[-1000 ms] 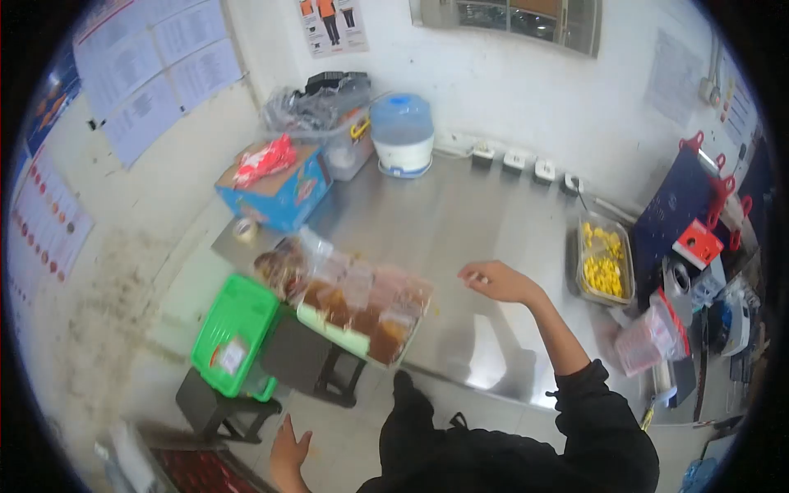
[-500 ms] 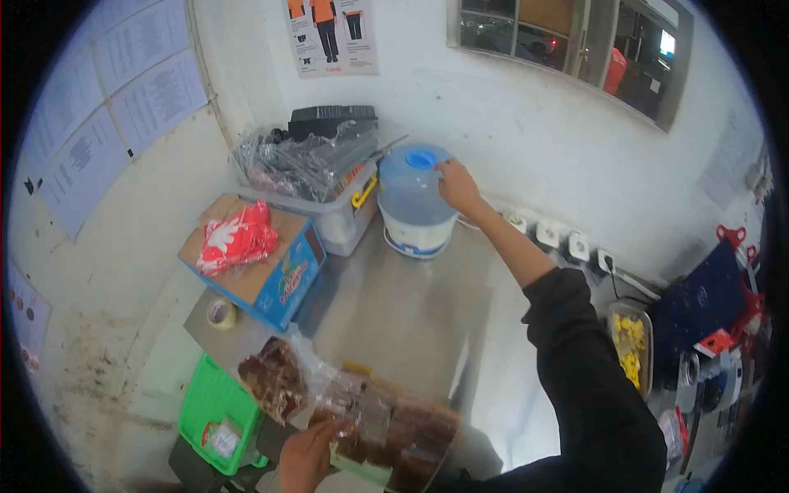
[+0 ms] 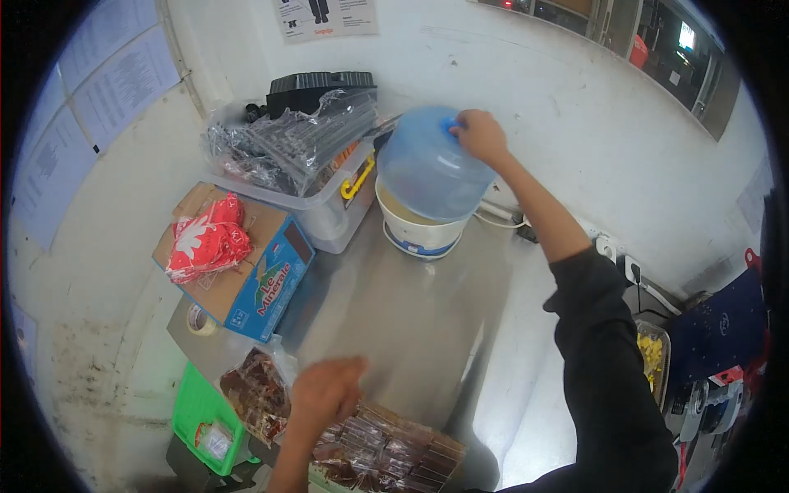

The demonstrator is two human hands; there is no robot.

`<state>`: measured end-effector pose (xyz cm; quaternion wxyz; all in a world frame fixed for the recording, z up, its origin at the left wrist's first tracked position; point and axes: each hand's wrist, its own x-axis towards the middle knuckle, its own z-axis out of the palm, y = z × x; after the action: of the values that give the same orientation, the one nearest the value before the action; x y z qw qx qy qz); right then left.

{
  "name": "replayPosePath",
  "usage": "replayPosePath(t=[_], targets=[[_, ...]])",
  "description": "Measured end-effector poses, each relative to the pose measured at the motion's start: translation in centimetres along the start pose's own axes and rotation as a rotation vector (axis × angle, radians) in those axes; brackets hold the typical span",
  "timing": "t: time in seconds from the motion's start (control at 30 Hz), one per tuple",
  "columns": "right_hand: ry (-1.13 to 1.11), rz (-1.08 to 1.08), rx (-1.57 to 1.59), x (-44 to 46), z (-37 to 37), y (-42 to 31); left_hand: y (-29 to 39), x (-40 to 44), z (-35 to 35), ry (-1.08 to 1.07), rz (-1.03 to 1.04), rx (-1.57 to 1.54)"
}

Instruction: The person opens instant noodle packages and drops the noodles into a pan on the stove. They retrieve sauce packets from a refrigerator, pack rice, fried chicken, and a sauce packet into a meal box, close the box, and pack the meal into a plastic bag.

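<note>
My right hand (image 3: 482, 136) is closed on the knob of a translucent blue lid (image 3: 431, 164). The lid is tilted, raised on its near side above a white bucket (image 3: 419, 232), whose rim partly shows. My left hand (image 3: 330, 393) hovers over the near edge of the metal table, its fingers curled and blurred; whether it holds anything cannot be made out. Below and beside it lie clear-wrapped brown packs (image 3: 390, 448) and another brown wrapped pack (image 3: 256, 393).
A blue carton (image 3: 267, 283) with a red bag (image 3: 210, 240) on it stands left, beside a plastic tub (image 3: 329, 218) of wrapped items. Tape (image 3: 200, 320) lies near the left edge. Sockets, a cable and a yellow-filled tray (image 3: 652, 357) are right. A green crate (image 3: 197, 411) sits lower left.
My right hand has reached the lid's knob and tilted the lid off the bucket's rim. My left hand has risen from low beside the stools to above the brown packs. The view has moved closer.
</note>
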<state>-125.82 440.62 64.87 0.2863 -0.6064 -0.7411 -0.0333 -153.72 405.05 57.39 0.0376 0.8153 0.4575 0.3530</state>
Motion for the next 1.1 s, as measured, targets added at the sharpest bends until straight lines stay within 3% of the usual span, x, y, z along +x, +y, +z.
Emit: replayPosePath(t=[0.1, 0.17, 0.4, 0.47, 0.6, 0.7, 0.87, 0.97, 1.0, 1.07, 1.1], targets=[[0.135, 0.001, 0.114, -0.6, -1.8, 5.2, -2.3, 6.6, 2.0, 0.087, -0.096, -0.115], [0.186, 0.053, 0.356, -1.4, -2.1, 8.1, -5.0, 10.6, 4.6, 0.054, -0.109, -0.131], [0.178, 0.167, 0.434, -2.4, -3.2, 9.8, -11.2, 23.7, 14.0, 0.038, -0.087, -0.058], [0.176, 0.160, 0.428, -2.4, -3.3, 9.9, -11.9, 27.0, 16.0, -0.275, -0.161, 0.299], [0.180, 0.129, 0.416, -2.0, -3.1, 10.3, -14.7, 30.5, 20.8, -0.373, -0.268, 0.352], [0.152, 0.076, 0.365, -2.0, -3.5, 10.0, -16.1, 31.5, 23.4, -0.276, -0.091, 0.693], [0.139, 0.044, 0.379, -2.1, -3.5, 9.6, -22.9, 31.8, 28.4, -0.036, 0.095, 0.450], [0.144, 0.066, 0.449, -1.9, -3.3, 9.9, -22.7, 31.8, 27.9, -0.112, 0.166, 0.491], [0.143, 0.072, 0.452, -1.8, -3.2, 10.3, -21.6, 32.1, 26.5, -0.341, 0.086, 0.404], [0.152, 0.016, 0.449, -1.6, -2.9, 11.0, -19.9, 32.5, 23.7, -0.572, 0.005, 0.321], [0.155, 0.017, 0.455, -1.8, -3.0, 10.9, -19.2, 32.7, 22.3, -0.703, -0.050, 0.046]])
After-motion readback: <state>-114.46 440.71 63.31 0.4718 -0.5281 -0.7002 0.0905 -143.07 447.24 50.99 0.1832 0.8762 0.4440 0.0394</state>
